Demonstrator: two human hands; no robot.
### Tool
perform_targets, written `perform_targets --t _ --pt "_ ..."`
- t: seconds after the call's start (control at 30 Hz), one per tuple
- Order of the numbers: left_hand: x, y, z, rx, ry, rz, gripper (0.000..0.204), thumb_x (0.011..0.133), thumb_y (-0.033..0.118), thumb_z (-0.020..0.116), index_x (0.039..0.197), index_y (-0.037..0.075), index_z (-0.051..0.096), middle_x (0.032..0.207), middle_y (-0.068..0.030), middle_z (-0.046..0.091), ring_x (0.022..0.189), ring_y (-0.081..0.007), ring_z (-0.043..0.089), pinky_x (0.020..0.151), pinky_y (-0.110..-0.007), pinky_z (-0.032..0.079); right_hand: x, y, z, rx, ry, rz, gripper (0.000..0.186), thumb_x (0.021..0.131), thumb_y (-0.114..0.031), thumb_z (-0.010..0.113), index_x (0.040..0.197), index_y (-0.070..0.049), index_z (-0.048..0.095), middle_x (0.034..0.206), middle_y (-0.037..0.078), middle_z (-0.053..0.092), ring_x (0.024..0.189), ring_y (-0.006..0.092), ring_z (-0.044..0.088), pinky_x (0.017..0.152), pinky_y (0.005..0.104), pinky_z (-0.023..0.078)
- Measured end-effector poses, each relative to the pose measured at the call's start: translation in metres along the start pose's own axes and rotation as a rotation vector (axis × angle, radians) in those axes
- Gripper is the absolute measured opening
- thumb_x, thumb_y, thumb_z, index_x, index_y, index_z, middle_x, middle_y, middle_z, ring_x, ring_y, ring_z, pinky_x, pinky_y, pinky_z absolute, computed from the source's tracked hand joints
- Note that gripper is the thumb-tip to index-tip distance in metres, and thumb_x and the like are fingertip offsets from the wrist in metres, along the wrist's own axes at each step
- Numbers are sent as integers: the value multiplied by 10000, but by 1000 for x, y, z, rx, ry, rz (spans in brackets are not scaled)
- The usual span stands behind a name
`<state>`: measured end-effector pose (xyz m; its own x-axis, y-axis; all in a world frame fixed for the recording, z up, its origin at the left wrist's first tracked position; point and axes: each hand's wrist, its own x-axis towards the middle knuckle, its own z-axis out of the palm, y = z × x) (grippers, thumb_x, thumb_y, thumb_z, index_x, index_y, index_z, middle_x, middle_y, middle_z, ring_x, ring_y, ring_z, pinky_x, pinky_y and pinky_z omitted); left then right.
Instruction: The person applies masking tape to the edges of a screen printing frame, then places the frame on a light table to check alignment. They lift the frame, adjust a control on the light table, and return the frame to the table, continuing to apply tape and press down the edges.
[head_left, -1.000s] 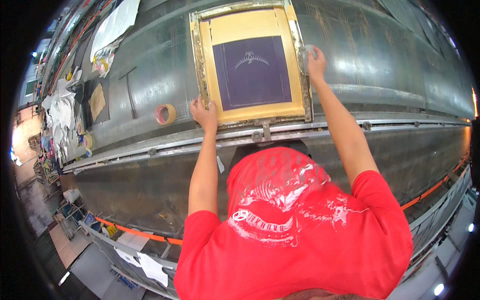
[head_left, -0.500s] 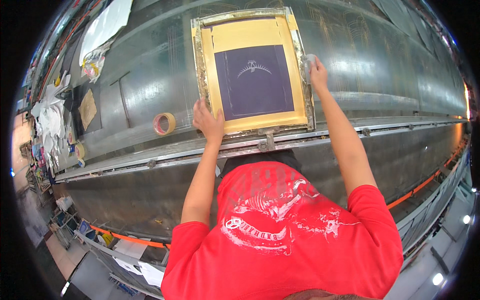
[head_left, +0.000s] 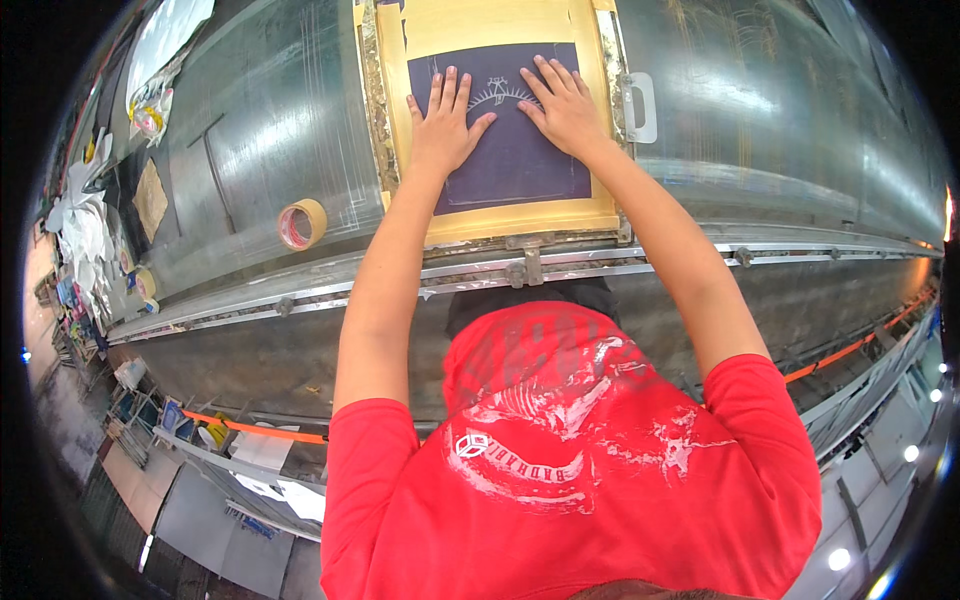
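Note:
A screen-printing frame [head_left: 375,110] lies on the long metal table, its inner border covered with yellow tape. Its dark purple mesh [head_left: 520,175] carries a pale curved, spiked design [head_left: 498,92] near the top. My left hand [head_left: 445,128] is spread flat on the left part of the mesh, fingers pointing away from me. Beside the design on the right, my right hand [head_left: 568,112] also rests flat with its fingers apart. Neither hand holds anything. Just outside the frame's right edge is a white piece with a slot-shaped opening, like a handle [head_left: 643,108].
A roll of tan tape [head_left: 302,224] sits left of the frame. Farther left are a brown scrap [head_left: 150,200], a thin dark rod [head_left: 218,180] and crumpled white sheets [head_left: 90,235]. A metal rail [head_left: 690,257] runs along the table's near edge.
Both hands have left the frame's sides and now lie on the mesh. My right hand has let go of the white piece. The view has shifted, so the frame appears higher.

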<state>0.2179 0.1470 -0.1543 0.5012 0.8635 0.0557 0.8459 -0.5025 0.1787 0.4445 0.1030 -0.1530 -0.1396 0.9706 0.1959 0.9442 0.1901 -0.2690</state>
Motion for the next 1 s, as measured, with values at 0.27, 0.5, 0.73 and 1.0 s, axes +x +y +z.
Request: perform_targets --t 0.27,0.5,0.73,1.0 --pt "-8 -5 -13 -203 31 -23 784 934 566 535 1534 110 314 1601 -182 246 1490 -338 219 1165 -602 197 -5 7 -10 223 4 85 573 962 -410 569 1448 -126 459 1536 159 366 1417 335 344 1157 474 297" --pt "-86 7 -21 -79 -46 -45 774 917 575 561 1530 157 341 1597 -224 217 1474 -384 234 1147 -623 210 -86 -27 -30 137 -83 155 600 956 -420 583 1495 -216 416 1590 204 235 1456 407 249 1162 536 250" --pt "-90 14 -17 22 -99 -50 746 920 640 489 1542 262 327 1619 -144 221 1486 -350 223 1138 -674 158 -95 -37 -17 -25 -207 151 589 966 -536 493 1510 -342 378 1625 152 183 1492 370 187 1169 605 185" --pt "-87 15 -14 75 -96 -18 741 919 670 453 1540 286 328 1631 -113 206 1492 -326 221 1141 -671 162 -93 -37 -9 -75 -215 150 607 969 -577 452 1524 -358 340 1635 137 155 1505 346 154 1178 611 156"
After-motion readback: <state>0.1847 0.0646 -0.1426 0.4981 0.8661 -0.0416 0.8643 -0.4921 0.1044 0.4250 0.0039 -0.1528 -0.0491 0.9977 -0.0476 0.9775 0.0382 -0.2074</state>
